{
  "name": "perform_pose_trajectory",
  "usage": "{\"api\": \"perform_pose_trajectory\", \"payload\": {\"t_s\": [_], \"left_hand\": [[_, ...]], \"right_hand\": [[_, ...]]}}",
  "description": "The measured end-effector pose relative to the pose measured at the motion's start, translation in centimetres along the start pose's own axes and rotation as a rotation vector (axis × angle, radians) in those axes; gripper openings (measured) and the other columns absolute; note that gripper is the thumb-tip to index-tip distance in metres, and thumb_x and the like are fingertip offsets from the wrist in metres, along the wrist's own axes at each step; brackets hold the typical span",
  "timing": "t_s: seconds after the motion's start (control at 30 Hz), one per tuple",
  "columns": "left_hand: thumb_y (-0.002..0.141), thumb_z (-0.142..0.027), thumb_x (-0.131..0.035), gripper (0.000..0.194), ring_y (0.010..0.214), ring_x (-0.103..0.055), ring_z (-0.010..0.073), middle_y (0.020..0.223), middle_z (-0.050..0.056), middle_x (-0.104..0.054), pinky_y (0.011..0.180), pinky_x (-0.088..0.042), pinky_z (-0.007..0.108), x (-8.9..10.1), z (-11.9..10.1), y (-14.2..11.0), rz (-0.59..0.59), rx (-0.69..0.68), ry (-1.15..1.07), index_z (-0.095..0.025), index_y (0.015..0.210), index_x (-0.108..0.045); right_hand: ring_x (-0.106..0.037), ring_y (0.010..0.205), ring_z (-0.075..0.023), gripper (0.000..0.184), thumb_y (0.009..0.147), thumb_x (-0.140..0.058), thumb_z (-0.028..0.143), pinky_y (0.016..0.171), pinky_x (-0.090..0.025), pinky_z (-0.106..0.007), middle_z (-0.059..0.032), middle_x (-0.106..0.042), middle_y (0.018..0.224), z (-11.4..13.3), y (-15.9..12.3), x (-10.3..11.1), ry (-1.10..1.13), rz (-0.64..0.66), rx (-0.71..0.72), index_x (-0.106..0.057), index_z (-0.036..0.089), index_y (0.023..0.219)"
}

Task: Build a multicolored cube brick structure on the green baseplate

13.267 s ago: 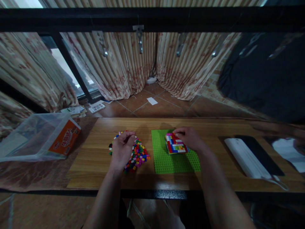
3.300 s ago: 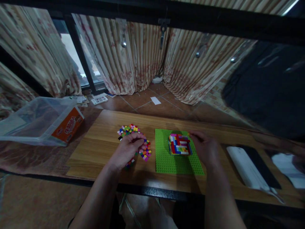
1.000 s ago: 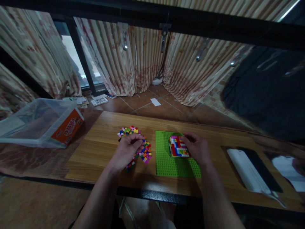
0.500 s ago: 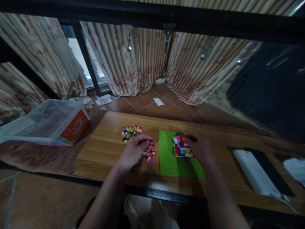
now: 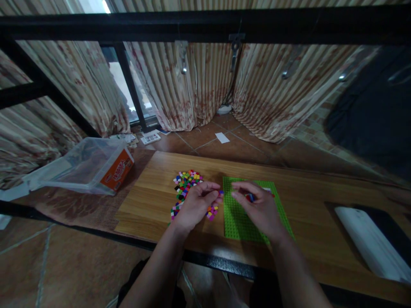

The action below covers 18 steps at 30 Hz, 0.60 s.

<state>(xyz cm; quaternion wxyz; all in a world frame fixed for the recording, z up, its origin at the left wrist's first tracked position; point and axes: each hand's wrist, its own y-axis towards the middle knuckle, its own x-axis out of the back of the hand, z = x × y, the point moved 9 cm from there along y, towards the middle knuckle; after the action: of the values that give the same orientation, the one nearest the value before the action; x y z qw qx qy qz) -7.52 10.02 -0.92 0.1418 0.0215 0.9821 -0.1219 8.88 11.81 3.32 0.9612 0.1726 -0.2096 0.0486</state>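
My left hand [image 5: 199, 204] is pinched over the right side of a pile of small coloured toy bricks [image 5: 189, 176]. At its fingertips shows a small blue brick [image 5: 221, 193]. My right hand [image 5: 257, 205] hovers above the green studded baseplate [image 5: 236, 220], its thumb and forefinger apart and facing the left hand, with nothing visible between them. Behind the right hand, a block built of coloured bricks [image 5: 250, 197] sits on the baseplate and is mostly hidden by the fingers.
A clear plastic bin [image 5: 86, 164] with an orange label lies to the left of the wooden tabletop [image 5: 144, 201]. At the right is a white, long object [image 5: 362, 239] beside a dark flat one. Curtains [image 5: 205, 85] hang beyond the table, and a white paper [image 5: 222, 137] lies on the floor.
My right hand has left the brick block and moved left towards my left hand, its fingers parting. The left hand still pinches the blue brick. The whole view has shifted slightly.
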Motion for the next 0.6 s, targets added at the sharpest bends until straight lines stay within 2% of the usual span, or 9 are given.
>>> {"api": "perform_pose_trajectory", "payload": {"t_s": [0.07,0.13,0.43,0.5,0.6], "left_hand": [[0.074,-0.030,-0.074,0.026,0.067,-0.062,0.0118,0.075,0.002,-0.067,0.068,-0.048,0.025,-0.4,0.0,-0.1,0.028,-0.002,-0.030,-0.014,0.093,-0.066],[0.074,-0.033,-0.075,0.027,0.064,-0.061,0.0109,0.072,0.002,-0.066,0.066,-0.047,0.024,-0.6,0.2,-0.1,0.053,0.000,-0.058,-0.013,0.091,-0.065],[0.074,-0.034,-0.073,0.027,0.058,-0.056,0.0096,0.071,0.001,-0.063,0.060,-0.045,0.024,-0.1,0.1,-0.4,0.173,0.013,-0.018,-0.014,0.090,-0.063],[0.076,-0.029,-0.070,0.020,0.059,-0.056,0.0099,0.070,0.001,-0.063,0.060,-0.045,0.024,1.4,-0.3,-0.2,0.112,0.006,0.026,-0.014,0.088,-0.063],[0.078,-0.024,-0.064,0.009,0.058,-0.053,0.0093,0.065,-0.002,-0.060,0.059,-0.043,0.022,5.1,-1.6,0.1,-0.108,-0.079,0.172,-0.015,0.078,-0.064]], "right_hand": [[-0.066,0.091,-0.0185,0.019,0.087,-0.065,0.038,0.083,-0.051,-0.034,-0.0028,-0.072,0.099,0.8,-0.2,-2.1,0.053,0.102,0.024,-0.072,0.026,0.099],[-0.065,0.089,-0.0177,0.016,0.089,-0.063,0.036,0.081,-0.050,-0.032,-0.0024,-0.071,0.094,1.3,-0.5,-3.2,0.091,0.140,0.040,-0.072,0.025,0.096],[-0.065,0.083,-0.0185,0.021,0.089,-0.060,0.040,0.076,-0.050,-0.030,-0.0025,-0.072,0.087,-0.2,-1.0,-4.9,0.159,0.162,-0.073,-0.073,0.023,0.091],[-0.067,0.086,-0.0205,0.022,0.088,-0.060,0.041,0.079,-0.051,-0.033,-0.0039,-0.073,0.091,-0.7,-0.9,-5.0,0.085,0.138,-0.063,-0.073,0.023,0.092],[-0.068,0.089,-0.0233,0.024,0.088,-0.057,0.039,0.081,-0.052,-0.037,-0.0071,-0.074,0.095,-1.6,-0.7,-5.3,-0.135,0.095,-0.015,-0.073,0.022,0.094]]}}
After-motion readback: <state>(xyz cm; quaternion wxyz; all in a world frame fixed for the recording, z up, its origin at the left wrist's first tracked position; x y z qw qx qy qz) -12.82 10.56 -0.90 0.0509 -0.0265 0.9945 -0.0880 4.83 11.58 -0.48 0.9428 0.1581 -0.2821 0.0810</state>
